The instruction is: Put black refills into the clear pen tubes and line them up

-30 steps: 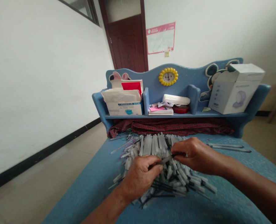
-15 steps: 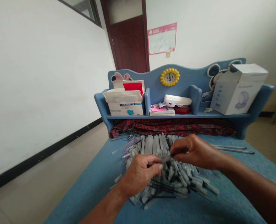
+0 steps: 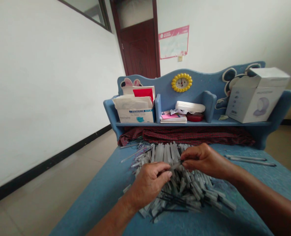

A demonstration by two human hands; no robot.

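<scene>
My left hand (image 3: 152,183) is closed, thumb and fingers pinching one end of a short translucent plastic tube (image 3: 176,165) that looks like a pen cap. At its other end my right hand (image 3: 202,160) pinches too, with a small dark part at the fingertips. The tube is blurred and partly covered by the fingers. Under and around both hands lies a heap of similar frosted plastic tubes (image 3: 197,186), some with dark ends. Thin black sticks (image 3: 173,200) like pen refills lie at the near side of the heap.
Long clear rods with dark ends (image 3: 252,160) lie on the blue table (image 3: 246,190) at right. Behind the heap are a checked cloth (image 3: 184,135) and a blue shelf (image 3: 138,124) carrying a mask box (image 3: 135,114), papers (image 3: 173,119), and a white carton (image 3: 256,98).
The view has shifted slightly, so the shelf and table appear a little lower and further right. Both hands keep their pinch on the plastic tube, almost unmoved.
</scene>
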